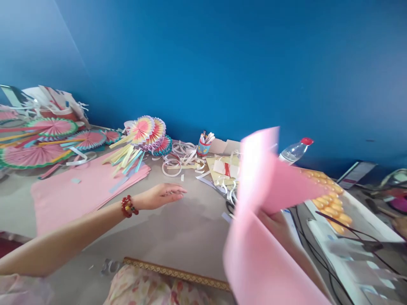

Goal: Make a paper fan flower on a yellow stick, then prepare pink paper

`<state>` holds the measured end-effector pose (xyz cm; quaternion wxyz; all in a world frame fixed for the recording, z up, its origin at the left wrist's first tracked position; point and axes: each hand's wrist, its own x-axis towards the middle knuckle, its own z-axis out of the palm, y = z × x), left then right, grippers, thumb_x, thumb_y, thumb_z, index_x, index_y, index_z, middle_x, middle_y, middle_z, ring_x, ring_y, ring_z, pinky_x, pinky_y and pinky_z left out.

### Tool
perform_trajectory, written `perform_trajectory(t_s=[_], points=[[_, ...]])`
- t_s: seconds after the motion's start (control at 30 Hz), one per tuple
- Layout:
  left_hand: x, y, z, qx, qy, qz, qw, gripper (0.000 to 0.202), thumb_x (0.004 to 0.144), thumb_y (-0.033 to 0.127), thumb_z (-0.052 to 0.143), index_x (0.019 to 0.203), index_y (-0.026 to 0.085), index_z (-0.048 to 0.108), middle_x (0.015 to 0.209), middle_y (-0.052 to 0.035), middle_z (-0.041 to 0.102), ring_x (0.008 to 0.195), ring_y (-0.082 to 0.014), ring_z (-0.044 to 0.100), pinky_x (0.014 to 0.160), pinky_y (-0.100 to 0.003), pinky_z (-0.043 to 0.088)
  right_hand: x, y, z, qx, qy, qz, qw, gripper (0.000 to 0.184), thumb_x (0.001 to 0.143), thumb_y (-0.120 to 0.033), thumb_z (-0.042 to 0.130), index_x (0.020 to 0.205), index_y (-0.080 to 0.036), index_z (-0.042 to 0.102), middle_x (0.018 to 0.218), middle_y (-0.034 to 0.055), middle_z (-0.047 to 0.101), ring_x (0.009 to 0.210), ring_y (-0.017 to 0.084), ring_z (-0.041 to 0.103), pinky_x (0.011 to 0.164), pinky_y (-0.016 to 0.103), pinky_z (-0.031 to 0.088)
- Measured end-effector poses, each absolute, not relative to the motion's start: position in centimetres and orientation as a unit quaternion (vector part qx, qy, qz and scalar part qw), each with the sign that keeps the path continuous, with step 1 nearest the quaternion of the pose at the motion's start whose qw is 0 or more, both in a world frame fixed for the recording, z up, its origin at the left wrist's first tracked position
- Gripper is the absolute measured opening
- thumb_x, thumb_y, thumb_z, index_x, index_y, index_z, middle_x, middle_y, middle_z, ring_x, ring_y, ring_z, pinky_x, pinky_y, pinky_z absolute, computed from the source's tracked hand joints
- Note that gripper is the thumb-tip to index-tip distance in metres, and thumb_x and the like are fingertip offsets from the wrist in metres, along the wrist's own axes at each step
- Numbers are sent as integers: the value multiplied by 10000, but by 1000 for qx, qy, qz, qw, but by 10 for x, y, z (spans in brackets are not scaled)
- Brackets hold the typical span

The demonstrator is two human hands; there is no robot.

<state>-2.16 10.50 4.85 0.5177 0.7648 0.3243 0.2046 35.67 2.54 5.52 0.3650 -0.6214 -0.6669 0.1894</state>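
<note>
My right hand (pixel 276 222) grips a large pink paper sheet (pixel 270 254) that bends and curls upward, blurred by motion. Most of those fingers are hidden behind the paper. Over the middle of the grey table (pixel 178 237) hovers my left hand (pixel 160 195), its fingers stretched out and nothing in it; a red bead bracelet (pixel 129 206) circles that wrist. Left of this hand lies a stack of pink sheets (pixel 73 195) with a paper strip on it. Dark scissors (pixel 230 207) show in part beside the raised sheet.
Pleated paper rosettes (pixel 143 131) with streamers stand at the back left. Behind are white paper strips (pixel 186 152), a pen cup (pixel 204 146) and a bottle (pixel 294 151) with a red cap. Cables and an orange bumpy sheet (pixel 330 203) lie right. A patterned strip (pixel 178 275) runs along the front.
</note>
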Motion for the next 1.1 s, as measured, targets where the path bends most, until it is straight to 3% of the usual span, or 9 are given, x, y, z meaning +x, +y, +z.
perform_trajectory(t_s=[0.17,0.37,0.47,0.57,0.7,0.8,0.87,0.93,1.1], points=[[-19,91,45,552,297,271,730,671,900,702,398,1360,225,506,1363,-157,572,1179,-309,601,879,-423,541,319,28,50,-612,-674,255,325,402,810,-539,574,833,-192,775,794,61,767,765,282,722,638,312,572],[-17,96,31,596,453,277,602,505,804,553,627,1135,171,617,1078,-95,712,956,-258,689,750,-336,568,299,16,14,-638,-666,284,263,419,816,-562,581,634,-198,682,546,24,665,538,229,644,488,278,495],[-24,100,17,634,498,254,535,410,795,517,603,994,159,636,879,-55,715,764,-228,686,600,-290,534,304,9,3,-624,-691,245,270,372,839,-514,562,963,-197,712,652,23,703,578,222,657,531,288,515],[-31,100,11,670,521,238,472,283,775,425,611,884,165,632,698,-3,644,611,-182,621,522,-254,459,311,-6,9,-625,-733,127,237,490,876,-377,504,1341,-230,547,866,65,737,655,239,696,580,334,553],[-34,99,14,716,538,224,384,218,783,304,587,950,169,621,595,42,534,562,-159,558,560,-255,409,312,-36,31,-508,-847,78,137,711,788,-132,475,1458,-361,412,1460,36,492,1298,297,508,995,465,492],[-35,96,18,739,546,224,326,413,805,296,576,1188,143,560,747,-5,604,683,-203,609,668,-304,453,307,-53,40,-407,-901,122,81,839,713,-73,511,1476,-394,372,1539,-22,379,1412,269,360,1120,462,383],[-38,90,21,780,530,229,241,585,850,327,546,1389,142,414,1079,-106,632,935,-266,635,831,-377,478,304,-59,40,-392,-906,145,72,855,707,-61,517,1481,-391,364,1545,-26,366,1426,258,335,1170,478,298],[-43,80,23,838,477,230,130,670,896,379,523,1490,176,286,1416,-162,463,1268,-323,484,1046,-454,389,302,-61,38,-387,-904,172,55,862,696,-90,550,1489,-365,356,1551,-6,357,1427,266,330,1197,507,216],[-62,37,28,966,185,51,171,873,832,575,619,1534,247,216,1567,-93,330,1439,-296,290,1211,-456,163,301,-59,24,-387,-907,168,-14,875,699,-99,594,1511,-274,317,1575,45,318,1439,252,288,1208,522,101]])
